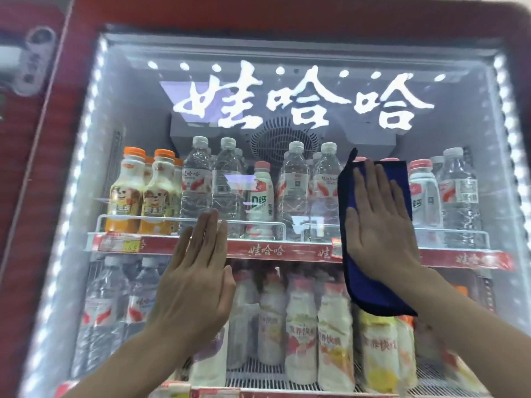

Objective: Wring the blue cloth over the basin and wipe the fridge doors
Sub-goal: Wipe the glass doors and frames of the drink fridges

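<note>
Your right hand [379,225] lies flat, fingers straight, pressing the blue cloth [373,282] against the glass fridge door [143,133] so the whole palm drives the wipe. Your left hand [198,271], fingers straight and together, appears to rest on the glass, likely bracing the door. Bottles [227,182] stand behind the glass.

The left grip [198,271] and the right grip [379,225] are bare. Both arms are bare too, as far as they can be seen.
</note>
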Demonstrator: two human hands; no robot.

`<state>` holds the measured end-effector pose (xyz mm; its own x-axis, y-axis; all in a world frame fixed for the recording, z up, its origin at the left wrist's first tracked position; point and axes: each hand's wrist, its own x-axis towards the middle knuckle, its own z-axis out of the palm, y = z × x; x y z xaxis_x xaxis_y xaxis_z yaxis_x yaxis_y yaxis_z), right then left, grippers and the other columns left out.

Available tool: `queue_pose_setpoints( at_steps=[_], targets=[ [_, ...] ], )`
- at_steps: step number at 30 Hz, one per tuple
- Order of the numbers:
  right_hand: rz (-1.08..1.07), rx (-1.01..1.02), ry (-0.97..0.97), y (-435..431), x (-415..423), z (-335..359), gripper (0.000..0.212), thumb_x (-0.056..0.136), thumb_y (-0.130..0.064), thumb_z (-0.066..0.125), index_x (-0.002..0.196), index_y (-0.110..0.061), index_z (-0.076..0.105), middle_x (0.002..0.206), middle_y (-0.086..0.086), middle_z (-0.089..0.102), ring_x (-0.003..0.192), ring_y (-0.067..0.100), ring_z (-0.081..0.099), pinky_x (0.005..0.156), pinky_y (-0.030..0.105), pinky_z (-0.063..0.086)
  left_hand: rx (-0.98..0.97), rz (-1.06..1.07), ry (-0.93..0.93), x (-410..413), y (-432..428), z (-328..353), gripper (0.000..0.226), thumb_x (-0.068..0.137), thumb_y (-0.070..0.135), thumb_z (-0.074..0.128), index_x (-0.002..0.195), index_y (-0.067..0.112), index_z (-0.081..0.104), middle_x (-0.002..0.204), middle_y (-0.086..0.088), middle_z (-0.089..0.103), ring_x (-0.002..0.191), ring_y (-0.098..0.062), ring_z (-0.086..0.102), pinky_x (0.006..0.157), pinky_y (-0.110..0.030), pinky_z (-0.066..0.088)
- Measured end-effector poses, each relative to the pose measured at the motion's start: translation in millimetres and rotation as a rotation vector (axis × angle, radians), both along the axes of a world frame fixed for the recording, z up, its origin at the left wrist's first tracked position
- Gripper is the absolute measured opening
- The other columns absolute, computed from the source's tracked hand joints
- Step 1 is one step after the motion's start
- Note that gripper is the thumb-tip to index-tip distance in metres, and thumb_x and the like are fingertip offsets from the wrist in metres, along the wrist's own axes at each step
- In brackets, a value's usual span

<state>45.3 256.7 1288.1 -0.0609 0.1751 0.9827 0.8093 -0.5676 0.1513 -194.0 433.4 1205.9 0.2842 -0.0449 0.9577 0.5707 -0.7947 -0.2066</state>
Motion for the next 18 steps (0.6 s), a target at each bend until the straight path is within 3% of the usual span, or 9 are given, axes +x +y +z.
queue_pose_setpoints(
  at_steps=[7, 18],
  targets=[
    [-0.031, 0.046, 0.025, 21.0, -27.7, -12.6, 0.066, 0.102, -0.034, 0.018, 0.159, 0.001, 0.016, 0.169, 0.016, 0.004, 0.157, 0.028, 0.001, 0.127, 0.050, 0.008, 0.025, -0.046, -0.029, -16.4, 20.8, -5.9, 0.067, 0.097, 0.028, 0.034, 0.155, -0.005, 0.024, 0.166, -0.021, 0.019, 0.156, -0.027, 0.012, 0.123, -0.044, 0.013],
    [-0.043, -0.006, -0.038, 71.6, -80.1, -45.8, 0.064, 0.104, -0.032, 0.019, 0.159, 0.001, 0.015, 0.169, 0.016, 0.004, 0.157, 0.029, 0.000, 0.126, 0.052, 0.012, 0.053, -0.068, 0.053, -37.6, 58.2, -10.2, 0.068, 0.097, 0.030, 0.035, 0.155, -0.004, 0.023, 0.167, -0.018, 0.016, 0.157, -0.028, 0.011, 0.122, -0.046, 0.016]
  ],
)
